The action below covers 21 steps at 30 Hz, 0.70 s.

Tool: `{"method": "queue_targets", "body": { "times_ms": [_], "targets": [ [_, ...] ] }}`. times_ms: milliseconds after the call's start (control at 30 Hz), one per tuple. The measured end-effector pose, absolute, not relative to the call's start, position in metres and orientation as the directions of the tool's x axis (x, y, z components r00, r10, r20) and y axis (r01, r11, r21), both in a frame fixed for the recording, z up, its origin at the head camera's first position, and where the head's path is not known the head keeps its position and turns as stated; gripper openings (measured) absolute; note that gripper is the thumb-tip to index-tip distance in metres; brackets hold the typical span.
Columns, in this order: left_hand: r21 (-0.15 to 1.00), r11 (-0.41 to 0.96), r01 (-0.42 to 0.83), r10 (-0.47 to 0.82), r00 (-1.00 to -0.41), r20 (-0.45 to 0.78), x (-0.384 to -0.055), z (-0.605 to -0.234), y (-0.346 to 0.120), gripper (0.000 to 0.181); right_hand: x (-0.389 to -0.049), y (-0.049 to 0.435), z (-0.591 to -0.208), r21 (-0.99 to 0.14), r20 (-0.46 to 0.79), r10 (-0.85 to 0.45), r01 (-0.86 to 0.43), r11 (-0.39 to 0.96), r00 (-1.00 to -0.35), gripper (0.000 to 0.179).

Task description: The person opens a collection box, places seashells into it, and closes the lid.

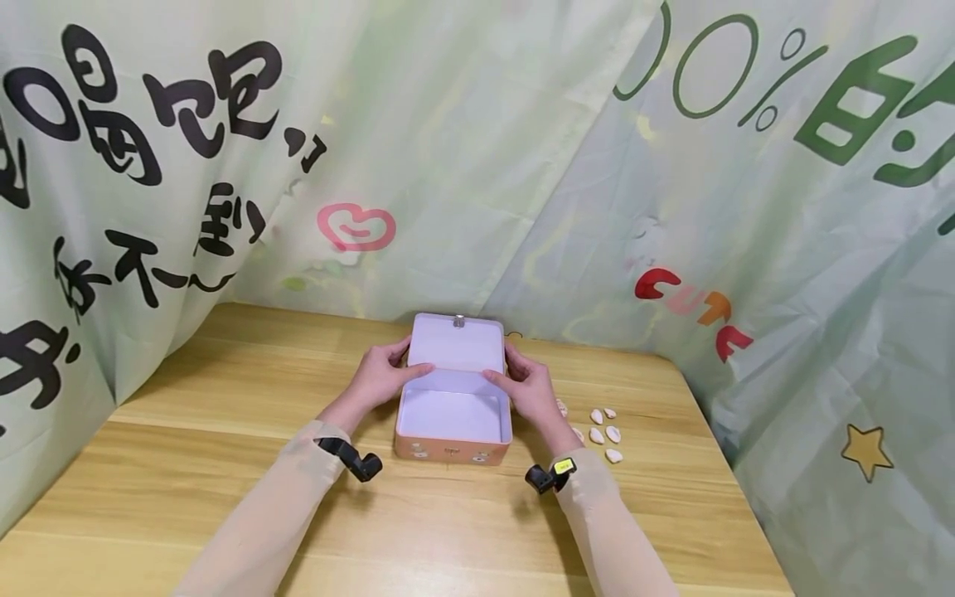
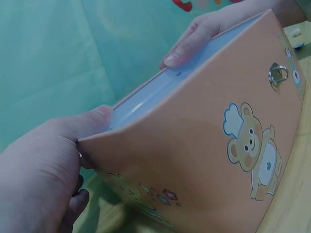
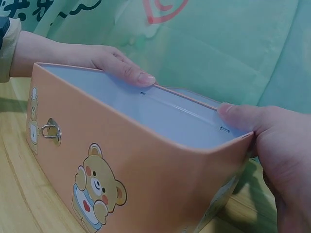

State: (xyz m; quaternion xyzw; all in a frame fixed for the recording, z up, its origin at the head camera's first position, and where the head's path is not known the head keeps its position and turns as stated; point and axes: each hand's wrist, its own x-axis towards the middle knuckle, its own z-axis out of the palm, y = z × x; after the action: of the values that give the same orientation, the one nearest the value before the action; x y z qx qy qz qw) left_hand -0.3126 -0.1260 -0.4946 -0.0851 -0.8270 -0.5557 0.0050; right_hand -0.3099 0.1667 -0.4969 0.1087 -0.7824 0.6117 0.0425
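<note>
A small tin box [image 1: 453,449] with a metal latch stands on the wooden table, its lid [image 1: 457,342] raised at the back. Orange with cartoon bears outside, it shows a pale lilac inside with nothing lying in the part that is visible. My left hand [image 1: 380,375] grips the left side near the hinge, thumb over the rim. Across from it, my right hand [image 1: 530,385] holds the right side the same way. In the left wrist view the left thumb [image 2: 92,121] lies on the rim; the right wrist view shows the right thumb [image 3: 238,114] likewise. The other fingers are mostly hidden.
Several small pale pieces [image 1: 596,435] lie on the table to the right, some partly behind my right wrist. A printed curtain [image 1: 462,157] hangs along the back and both sides of the table [image 1: 246,398].
</note>
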Motion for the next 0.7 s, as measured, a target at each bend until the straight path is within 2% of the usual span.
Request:
{"method": "queue_targets", "body": {
  "times_ms": [400, 567, 700],
  "targets": [
    [0.882, 0.43, 0.195, 0.132, -0.979, 0.152, -0.31, -0.489, -0.133, 0.087, -0.304, 0.169, -0.487, -0.943, 0.129, -0.109, -0.156, 0.295, -0.986, 0.077],
    [0.887, 0.414, 0.204, 0.09, -0.979, 0.183, -0.304, -0.485, -0.138, 0.08, -0.297, 0.174, -0.481, -0.943, 0.103, -0.059, -0.117, 0.311, -0.993, 0.076],
    [0.886, 0.41, 0.218, 0.049, -0.975, 0.217, -0.298, -0.482, -0.141, 0.071, -0.292, 0.181, -0.475, -0.947, 0.125, -0.06, -0.137, 0.29, -0.99, 0.069]
  ]
}}
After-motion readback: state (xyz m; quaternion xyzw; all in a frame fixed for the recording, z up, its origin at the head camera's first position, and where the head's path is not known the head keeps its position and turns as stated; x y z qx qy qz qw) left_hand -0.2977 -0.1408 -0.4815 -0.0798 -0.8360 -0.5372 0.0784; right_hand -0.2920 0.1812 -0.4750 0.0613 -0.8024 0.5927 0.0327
